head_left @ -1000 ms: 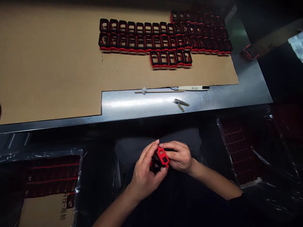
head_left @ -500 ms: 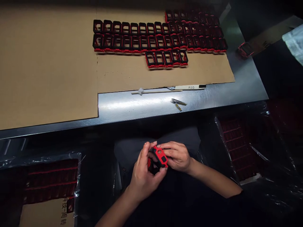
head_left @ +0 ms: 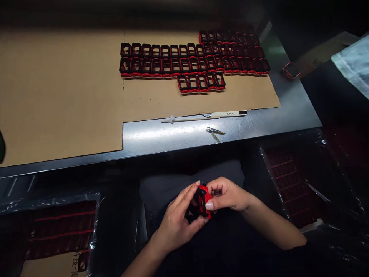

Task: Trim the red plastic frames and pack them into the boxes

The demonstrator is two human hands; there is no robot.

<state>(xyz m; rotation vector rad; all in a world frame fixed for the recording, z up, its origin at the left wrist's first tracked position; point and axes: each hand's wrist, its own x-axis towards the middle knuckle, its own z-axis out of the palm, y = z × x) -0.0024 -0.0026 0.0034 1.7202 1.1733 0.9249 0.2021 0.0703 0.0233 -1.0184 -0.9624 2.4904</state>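
Note:
Over my lap, both hands are on one small red-and-black plastic frame (head_left: pixel 205 201). My left hand (head_left: pixel 179 216) cups it from the left, with fingertips on its top edge and the thumb under its lower end. My right hand (head_left: pixel 227 195) pinches the red side, thumb across the front. The fingers partly cover the frame. Similar red-and-black frames (head_left: pixel 165 65) stand in close rows on the cardboard sheet (head_left: pixel 66 92) on the table.
Along the metal table's (head_left: pixel 161 138) front lie a cotton-tipped stick (head_left: pixel 190 119), a white-handled tool marked A55 (head_left: pixel 229 114) and small yellow-handled cutters (head_left: pixel 215 132). Plastic-lined boxes of frames stand at left (head_left: pixel 62 219) and right (head_left: pixel 288 177). One frame (head_left: pixel 291 70) lies alone at the table's right.
The frame in my hands has been turned, so its red face now points more to the right. My right thumb has come onto its front. The whole view has shifted slightly.

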